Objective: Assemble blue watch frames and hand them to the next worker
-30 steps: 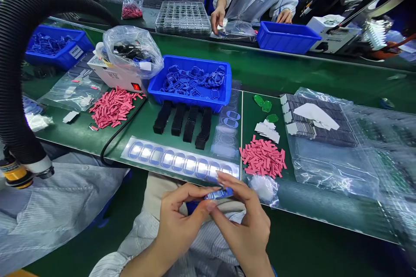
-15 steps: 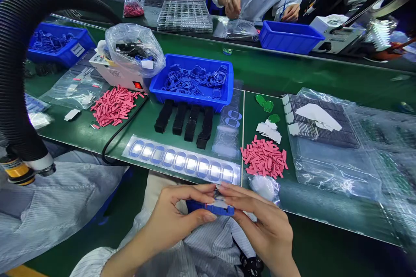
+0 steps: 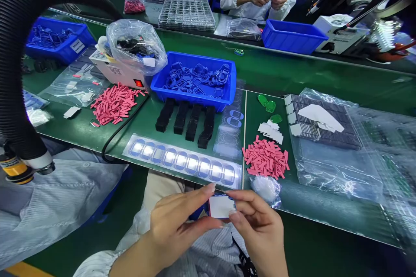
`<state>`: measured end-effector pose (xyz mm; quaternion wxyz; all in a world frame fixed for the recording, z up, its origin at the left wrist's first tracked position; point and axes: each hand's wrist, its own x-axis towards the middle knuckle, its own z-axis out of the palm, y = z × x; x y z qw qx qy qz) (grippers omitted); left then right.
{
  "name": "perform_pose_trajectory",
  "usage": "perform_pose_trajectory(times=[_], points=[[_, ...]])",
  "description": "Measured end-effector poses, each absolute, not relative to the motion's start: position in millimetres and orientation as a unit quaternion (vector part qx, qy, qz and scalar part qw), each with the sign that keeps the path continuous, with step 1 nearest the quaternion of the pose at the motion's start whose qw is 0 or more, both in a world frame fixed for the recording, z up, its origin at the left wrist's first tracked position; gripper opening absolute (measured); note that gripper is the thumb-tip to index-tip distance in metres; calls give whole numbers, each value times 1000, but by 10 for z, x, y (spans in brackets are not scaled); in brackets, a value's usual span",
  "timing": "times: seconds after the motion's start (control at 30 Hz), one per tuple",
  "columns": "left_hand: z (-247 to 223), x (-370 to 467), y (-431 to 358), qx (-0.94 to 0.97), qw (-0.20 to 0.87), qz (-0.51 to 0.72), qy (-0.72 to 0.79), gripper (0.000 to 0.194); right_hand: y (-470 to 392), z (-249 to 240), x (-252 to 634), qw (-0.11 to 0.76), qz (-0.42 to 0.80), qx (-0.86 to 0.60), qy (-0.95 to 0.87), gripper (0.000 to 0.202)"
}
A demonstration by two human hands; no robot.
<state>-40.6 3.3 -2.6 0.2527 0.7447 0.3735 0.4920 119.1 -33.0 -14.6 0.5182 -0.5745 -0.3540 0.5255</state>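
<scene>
Green worktop [image 3: 78, 132], blue bins [image 3: 195, 100] beyond hands [image 3: 172, 225]

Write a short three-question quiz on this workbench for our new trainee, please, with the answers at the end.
1. Which stands just behind the row of black stacks?
a) clear grid tray
b) blue bin of blue frames
c) boxy device with a red switch

2. True or false: the left hand and the right hand are both on the white-faced piece.

3. Fill in the colour: the pile of small strips between the white slips and the small clear bag is ____.

Key: 1 b; 2 true; 3 pink.
</scene>
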Motion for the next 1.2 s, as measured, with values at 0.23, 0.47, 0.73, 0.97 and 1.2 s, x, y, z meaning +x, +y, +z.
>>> perform_pose_trajectory(times=[0.23, 0.47, 0.73, 0.97, 1.2], points=[[-186, -367, -63, 660, 437, 440, 423, 94, -206, -132, 1333, 504, 542, -542, -398, 14], [-268, -265, -117, 319, 798, 385, 336, 52, -163, -86, 1405, 463, 554, -559, -408, 18], [-133, -303, -27, 317, 782, 313, 436, 42, -167, -84, 1378, 448, 527, -586, -422, 17], [-213, -244, 46, 164, 914, 230, 292, 53, -20, 6, 1488, 394, 557, -508, -526, 20], [-179, -129, 7, 132, 891, 344, 263, 47, 0, 72, 1418, 451, 417, -533, -582, 16]])
